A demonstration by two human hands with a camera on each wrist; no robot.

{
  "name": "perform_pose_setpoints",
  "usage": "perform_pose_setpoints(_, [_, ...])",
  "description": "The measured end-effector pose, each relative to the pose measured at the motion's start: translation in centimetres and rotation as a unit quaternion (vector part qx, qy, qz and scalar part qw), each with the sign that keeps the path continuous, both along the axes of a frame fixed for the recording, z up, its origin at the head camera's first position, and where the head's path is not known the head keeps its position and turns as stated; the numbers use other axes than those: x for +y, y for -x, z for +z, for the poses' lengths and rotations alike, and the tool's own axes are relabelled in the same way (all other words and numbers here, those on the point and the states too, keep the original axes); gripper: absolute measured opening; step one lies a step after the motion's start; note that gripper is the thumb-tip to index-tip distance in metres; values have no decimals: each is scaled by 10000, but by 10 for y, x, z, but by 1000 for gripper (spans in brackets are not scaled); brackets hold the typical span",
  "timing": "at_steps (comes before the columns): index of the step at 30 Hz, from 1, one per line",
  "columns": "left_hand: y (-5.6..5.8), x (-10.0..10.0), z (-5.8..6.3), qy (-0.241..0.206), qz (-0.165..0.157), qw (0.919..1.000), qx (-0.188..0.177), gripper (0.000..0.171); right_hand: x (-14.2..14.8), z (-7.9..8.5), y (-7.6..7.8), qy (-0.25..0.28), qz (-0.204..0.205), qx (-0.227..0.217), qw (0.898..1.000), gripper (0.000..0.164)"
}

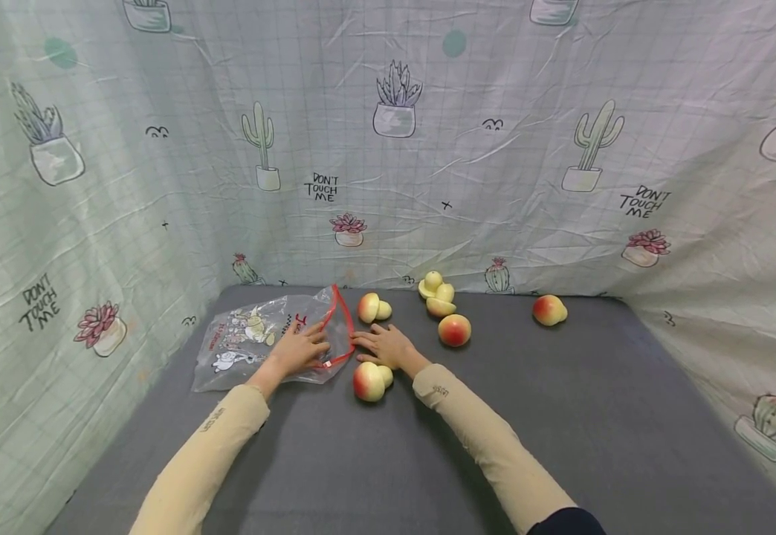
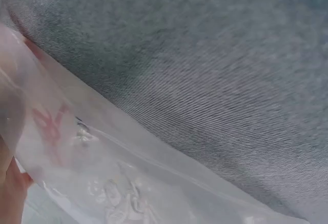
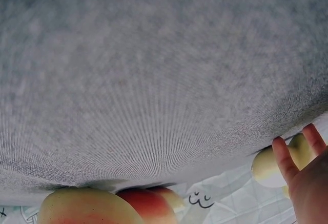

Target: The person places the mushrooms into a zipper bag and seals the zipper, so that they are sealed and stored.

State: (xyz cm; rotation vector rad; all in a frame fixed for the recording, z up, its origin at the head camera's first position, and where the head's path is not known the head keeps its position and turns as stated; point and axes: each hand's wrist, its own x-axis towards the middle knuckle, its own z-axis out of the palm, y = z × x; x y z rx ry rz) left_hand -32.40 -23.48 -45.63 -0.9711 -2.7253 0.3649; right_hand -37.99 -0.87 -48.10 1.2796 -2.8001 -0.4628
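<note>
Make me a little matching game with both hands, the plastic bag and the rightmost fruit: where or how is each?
Column one
1. Left hand
2. Right hand
3. Plastic bag
4. Rightmost fruit

Column two
A. See-through, with red trim
B. Red and yellow, set apart
C. Between a nearer fruit and a farther one
D. Over the bag, in the head view

Pairs: 1-D; 2-C; 3-A; 4-B

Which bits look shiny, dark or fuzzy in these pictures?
Head view: soft shadows beside the beige cloth sleeves, pale glints on the clear plastic red-edged bag; left wrist view: hazy bag; both wrist views: ribbed grey tabletop blurred toward the top.
</note>
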Motion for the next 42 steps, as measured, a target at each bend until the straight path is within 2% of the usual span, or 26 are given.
perform_pose_setpoints(4, [-7,-3,1,63,362,9991,-208,53,-1,1,-1,-16,46,-29,10000,53])
perform_pose_setpoints(10, [-15,-7,6,212,543,9977,-333,52,1,4,-2,-11,96,6,10000,53])
perform_pose_setpoints(15, [-18,-11,12,204,613,9955,-698,48,4,8,-5,68,236,37,9997,52])
perform_pose_setpoints(17, [-19,-12,13,145,543,9956,-745,45,6,10,-6,88,335,86,9994,51])
perform_pose_setpoints(23, [-19,-13,10,-44,-136,9996,-258,37,11,12,-9,43,495,212,9985,49])
perform_pose_setpoints(26, [-19,-13,7,-192,-298,9992,-201,35,12,12,-10,54,480,156,9987,48])
perform_pose_setpoints(28, [-19,-13,6,-261,-314,9988,-268,34,13,12,-11,70,466,116,9988,47])
perform_pose_setpoints(35, [-19,-14,6,-96,-210,9988,-432,37,17,14,-14,74,506,197,9985,46])
perform_pose_setpoints(42, [-21,-15,5,-87,-244,9991,-336,39,27,19,-17,586,567,327,9961,42])
